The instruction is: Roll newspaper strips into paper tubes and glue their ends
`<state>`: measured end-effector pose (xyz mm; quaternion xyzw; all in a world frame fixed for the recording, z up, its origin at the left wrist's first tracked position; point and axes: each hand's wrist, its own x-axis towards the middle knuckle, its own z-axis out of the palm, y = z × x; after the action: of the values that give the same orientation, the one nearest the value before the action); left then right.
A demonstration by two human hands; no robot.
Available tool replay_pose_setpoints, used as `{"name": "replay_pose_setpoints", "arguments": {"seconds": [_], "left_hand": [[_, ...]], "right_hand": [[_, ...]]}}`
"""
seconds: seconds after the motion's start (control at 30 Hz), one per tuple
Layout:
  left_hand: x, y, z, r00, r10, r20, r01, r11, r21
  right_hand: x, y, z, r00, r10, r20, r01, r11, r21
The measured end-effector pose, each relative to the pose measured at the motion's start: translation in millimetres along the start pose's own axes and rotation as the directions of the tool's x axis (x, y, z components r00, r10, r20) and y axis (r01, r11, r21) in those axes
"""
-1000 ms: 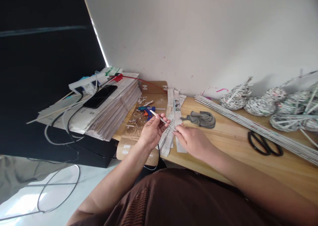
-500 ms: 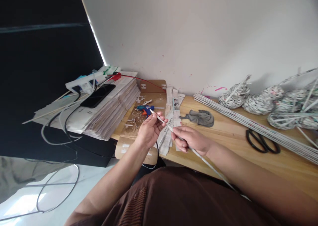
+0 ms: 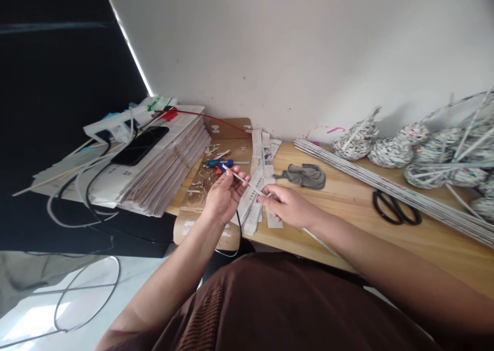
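Note:
A thin whitish paper tube (image 3: 244,182) slants between my two hands above the wooden table. My left hand (image 3: 226,192), palm up, pinches it near its upper left end, which sticks out past the thumb. My right hand (image 3: 283,203) has its fingers closed round the tube lower down, and the rest trails under my right forearm toward my lap. Below the hands lie printed newspaper strips (image 3: 253,214). Just behind my left hand, a blue glue gun (image 3: 224,164) with an orange trigger rests on brown cardboard (image 3: 210,207).
On the left, a phone (image 3: 141,145) and a white power strip lie on a tall paper stack (image 3: 162,178). A grey cloth (image 3: 306,176), black-handled scissors (image 3: 395,209), long paper rods (image 3: 370,178) and woven paper shapes (image 3: 391,152) are to the right.
The view has shifted slightly, moving the scene left and up. My right hand has turned with its fingers nearer my left hand on the tube, and both hands still hold it.

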<state>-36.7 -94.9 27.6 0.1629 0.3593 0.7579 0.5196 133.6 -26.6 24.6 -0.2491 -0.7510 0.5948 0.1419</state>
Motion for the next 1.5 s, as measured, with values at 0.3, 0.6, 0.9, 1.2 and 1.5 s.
{"name": "replay_pose_setpoints", "arguments": {"seconds": [0.3, 0.6, 0.9, 1.2, 1.5], "left_hand": [[-2, 0, 2.8, 1.000, -0.015, 0.026, 0.015, 1.000, -0.009], [-1, -1, 1.0, 0.998, -0.039, 0.052, 0.040, 0.999, -0.018], [0, -4, -2.0, 0.999, -0.033, 0.040, 0.032, 0.999, 0.037], [0, -1, -1.2, 1.000, 0.021, -0.018, -0.018, 0.992, 0.126], [-3, -3, 0.7, 0.999, -0.040, 0.015, 0.040, 0.998, 0.052]], "right_hand": [[2, 4, 1, 0.940, 0.092, 0.330, -0.252, 0.837, 0.485], [9, 9, 1, 0.881, 0.089, 0.464, -0.393, 0.682, 0.616], [-2, 10, 5, 0.962, 0.124, 0.243, -0.235, 0.827, 0.511], [-8, 6, 2, 0.997, -0.015, -0.078, 0.013, 1.000, -0.026], [-9, 9, 1, 0.936, 0.108, 0.335, -0.291, 0.772, 0.565]]}}
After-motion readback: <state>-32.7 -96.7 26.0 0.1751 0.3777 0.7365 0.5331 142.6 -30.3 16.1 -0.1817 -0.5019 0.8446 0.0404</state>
